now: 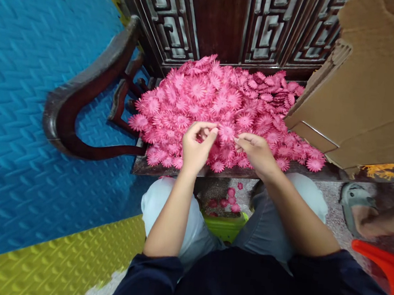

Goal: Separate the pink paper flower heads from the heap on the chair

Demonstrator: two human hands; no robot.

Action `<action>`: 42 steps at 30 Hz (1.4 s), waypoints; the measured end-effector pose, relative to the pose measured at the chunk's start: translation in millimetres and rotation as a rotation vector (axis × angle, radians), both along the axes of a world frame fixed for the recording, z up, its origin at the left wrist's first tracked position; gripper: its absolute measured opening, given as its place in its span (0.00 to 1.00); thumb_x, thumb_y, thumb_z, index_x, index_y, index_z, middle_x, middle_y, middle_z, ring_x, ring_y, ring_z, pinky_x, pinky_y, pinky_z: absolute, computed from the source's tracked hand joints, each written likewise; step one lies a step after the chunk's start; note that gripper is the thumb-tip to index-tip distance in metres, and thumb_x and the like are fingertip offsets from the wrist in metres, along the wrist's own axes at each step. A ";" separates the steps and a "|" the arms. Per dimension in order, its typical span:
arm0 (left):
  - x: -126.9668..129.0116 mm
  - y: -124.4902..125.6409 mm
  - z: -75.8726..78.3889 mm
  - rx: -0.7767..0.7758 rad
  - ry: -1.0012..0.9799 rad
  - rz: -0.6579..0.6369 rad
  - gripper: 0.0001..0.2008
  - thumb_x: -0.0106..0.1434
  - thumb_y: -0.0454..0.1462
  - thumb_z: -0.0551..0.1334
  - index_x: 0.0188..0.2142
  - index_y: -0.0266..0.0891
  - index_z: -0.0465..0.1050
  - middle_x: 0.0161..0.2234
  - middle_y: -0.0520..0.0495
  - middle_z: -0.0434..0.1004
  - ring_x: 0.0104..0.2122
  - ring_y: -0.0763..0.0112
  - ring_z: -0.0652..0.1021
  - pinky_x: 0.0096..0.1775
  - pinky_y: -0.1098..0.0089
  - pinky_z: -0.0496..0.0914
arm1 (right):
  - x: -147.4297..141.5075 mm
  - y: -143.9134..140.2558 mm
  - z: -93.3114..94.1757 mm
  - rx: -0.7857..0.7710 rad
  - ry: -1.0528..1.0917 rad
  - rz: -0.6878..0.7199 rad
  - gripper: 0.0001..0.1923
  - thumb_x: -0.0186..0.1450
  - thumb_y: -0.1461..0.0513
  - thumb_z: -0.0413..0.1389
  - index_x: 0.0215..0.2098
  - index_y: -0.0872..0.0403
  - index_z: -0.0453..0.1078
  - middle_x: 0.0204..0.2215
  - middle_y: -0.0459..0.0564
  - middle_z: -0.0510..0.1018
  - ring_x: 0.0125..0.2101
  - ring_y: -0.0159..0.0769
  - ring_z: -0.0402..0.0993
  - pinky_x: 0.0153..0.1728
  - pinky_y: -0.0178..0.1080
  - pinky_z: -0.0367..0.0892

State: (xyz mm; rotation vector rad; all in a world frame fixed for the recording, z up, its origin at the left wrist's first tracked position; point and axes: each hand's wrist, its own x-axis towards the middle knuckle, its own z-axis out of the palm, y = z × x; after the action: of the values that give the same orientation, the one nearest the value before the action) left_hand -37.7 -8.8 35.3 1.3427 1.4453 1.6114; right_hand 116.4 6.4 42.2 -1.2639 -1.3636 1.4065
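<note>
A pink artificial flower [226,132] with many thin petals is held up between my two hands, over a large heap of similar pink flowers [196,89]. My left hand [199,144] is closed in a pinch at the flower's left edge. From the other side, the thumb and fingers of my right hand [257,154] pinch its right edge. What exactly lies between the fingertips is too small to make out. The heap covers much of a dark wooden bench seat [166,170], right in front of my knees.
A curved wooden armrest [57,116] borders the heap on the left; a carved backrest [219,21] stands behind. At right leans a cardboard box [379,91]. Below are a green plastic container [224,226] and fallen flowers [231,200]. Another person's sandalled foot [357,209] is near a red plastic object [383,268].
</note>
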 end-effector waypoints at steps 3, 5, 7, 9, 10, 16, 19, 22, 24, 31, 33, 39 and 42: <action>8.2 -4.4 5.5 0.021 0.168 -0.137 0.04 0.54 0.37 0.64 0.29 0.39 0.75 0.25 0.52 0.68 0.26 0.76 0.67 0.31 0.73 0.63 | -0.7 -1.0 0.8 0.001 -0.001 0.031 0.08 0.55 0.61 0.53 0.20 0.55 0.66 0.18 0.42 0.68 0.22 0.28 0.63 0.28 0.34 0.58; 9.4 -3.8 5.4 0.015 0.239 -0.182 0.04 0.53 0.37 0.64 0.29 0.39 0.75 0.26 0.51 0.70 0.26 0.76 0.68 0.32 0.72 0.64 | -0.6 -1.3 0.7 0.013 -0.001 0.048 0.07 0.55 0.61 0.53 0.21 0.55 0.67 0.19 0.42 0.68 0.23 0.28 0.63 0.28 0.34 0.58; 8.7 -2.3 4.2 0.005 0.276 -0.186 0.04 0.52 0.37 0.65 0.28 0.39 0.75 0.27 0.50 0.71 0.27 0.75 0.69 0.32 0.72 0.65 | 0.0 -1.1 0.3 0.025 -0.004 0.059 0.07 0.55 0.60 0.53 0.22 0.55 0.67 0.19 0.42 0.69 0.23 0.28 0.63 0.29 0.34 0.59; 7.4 -1.3 3.3 -0.006 0.281 -0.186 0.05 0.51 0.38 0.66 0.28 0.39 0.75 0.28 0.50 0.71 0.28 0.74 0.70 0.32 0.71 0.65 | 1.0 -0.7 -0.2 0.040 -0.012 0.077 0.08 0.55 0.59 0.54 0.22 0.55 0.67 0.19 0.42 0.69 0.23 0.28 0.63 0.29 0.34 0.59; 6.9 -1.2 3.2 -0.012 0.276 -0.190 0.05 0.51 0.39 0.66 0.28 0.39 0.75 0.29 0.50 0.72 0.28 0.74 0.70 0.32 0.71 0.65 | 1.5 -0.5 -0.6 0.051 -0.015 0.089 0.08 0.55 0.58 0.54 0.22 0.55 0.68 0.19 0.42 0.69 0.23 0.28 0.63 0.29 0.34 0.59; 4.1 -2.5 4.4 -0.098 0.157 -0.203 0.05 0.49 0.38 0.67 0.27 0.39 0.76 0.26 0.50 0.72 0.26 0.75 0.71 0.31 0.71 0.65 | 3.2 -0.2 -3.8 0.155 -0.064 0.154 0.11 0.57 0.55 0.54 0.24 0.54 0.69 0.20 0.43 0.69 0.24 0.29 0.63 0.30 0.35 0.59; 1.2 -2.4 4.7 -0.140 0.112 -0.212 0.05 0.47 0.37 0.68 0.25 0.39 0.76 0.25 0.51 0.73 0.25 0.75 0.70 0.31 0.71 0.65 | 3.2 -0.5 -3.8 0.226 -0.109 0.188 0.12 0.58 0.55 0.53 0.25 0.54 0.69 0.21 0.43 0.69 0.24 0.29 0.63 0.30 0.35 0.59; -0.9 -2.8 6.1 -0.125 0.140 -0.207 0.03 0.48 0.36 0.67 0.24 0.39 0.76 0.24 0.51 0.73 0.26 0.75 0.71 0.31 0.71 0.65 | 3.3 -1.3 -0.7 0.284 -0.164 0.208 0.12 0.59 0.55 0.53 0.25 0.54 0.69 0.21 0.43 0.70 0.25 0.29 0.63 0.30 0.34 0.59; -1.4 -3.3 7.4 -0.120 0.165 -0.217 0.03 0.48 0.35 0.67 0.24 0.38 0.76 0.24 0.51 0.72 0.26 0.74 0.71 0.31 0.71 0.65 | 3.2 -2.2 2.1 0.304 -0.191 0.218 0.12 0.59 0.55 0.54 0.24 0.55 0.69 0.21 0.43 0.70 0.25 0.29 0.63 0.30 0.35 0.59; -2.3 -2.1 5.4 -0.191 0.127 -0.284 0.02 0.53 0.35 0.63 0.26 0.37 0.73 0.26 0.50 0.72 0.28 0.73 0.70 0.33 0.71 0.64 | 2.8 -3.4 4.3 0.263 -0.166 0.218 0.12 0.58 0.55 0.54 0.24 0.55 0.69 0.21 0.43 0.71 0.25 0.30 0.64 0.30 0.35 0.59; -2.7 -1.4 3.7 -0.206 0.082 -0.314 0.03 0.53 0.36 0.62 0.26 0.37 0.73 0.27 0.50 0.72 0.28 0.73 0.70 0.35 0.71 0.64 | 3.2 -2.9 3.3 0.240 -0.132 0.220 0.12 0.58 0.54 0.54 0.24 0.55 0.69 0.21 0.43 0.70 0.25 0.30 0.64 0.30 0.35 0.59; -1.6 -0.5 0.8 -0.231 0.009 -0.365 0.05 0.55 0.38 0.61 0.27 0.38 0.71 0.27 0.51 0.73 0.29 0.73 0.70 0.36 0.71 0.64 | 4.2 -2.4 2.5 0.187 -0.061 0.213 0.13 0.58 0.54 0.54 0.23 0.54 0.68 0.21 0.43 0.70 0.25 0.29 0.63 0.32 0.35 0.59; -1.1 -0.5 1.6 -0.249 -0.017 -0.374 0.07 0.56 0.40 0.61 0.27 0.37 0.70 0.27 0.51 0.71 0.29 0.73 0.70 0.36 0.71 0.64 | 4.1 -3.3 3.3 0.164 -0.031 0.212 0.13 0.57 0.53 0.55 0.22 0.54 0.67 0.21 0.43 0.69 0.25 0.29 0.63 0.32 0.35 0.59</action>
State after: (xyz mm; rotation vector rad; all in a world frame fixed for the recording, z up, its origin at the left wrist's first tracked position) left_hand -38.8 -9.2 36.9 1.3523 1.2470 1.1615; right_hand 120.4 3.1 45.5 -1.0634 -1.6376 1.3878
